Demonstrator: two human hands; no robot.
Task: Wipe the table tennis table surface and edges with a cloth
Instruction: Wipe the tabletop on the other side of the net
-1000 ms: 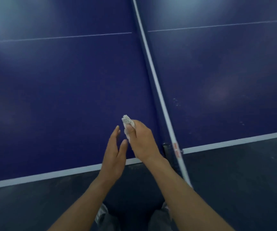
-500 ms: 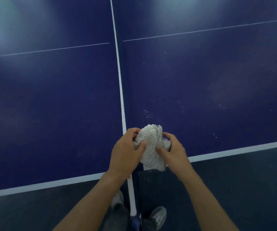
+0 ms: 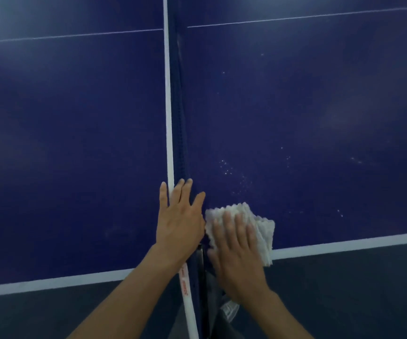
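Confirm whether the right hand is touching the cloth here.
Touching. The head view shows the right hand lying flat on the white cloth, straight fingers overlapping it with no gap, on the table beside the net.

A dark blue net (image 3: 179,123) with a white top band (image 3: 168,106) is running from near to far through the middle. Its black post (image 3: 200,259) is standing at the near end. A dark grey floor (image 3: 344,294) is stretching along the near side, and a light shoe (image 3: 229,311) is partly showing on it.
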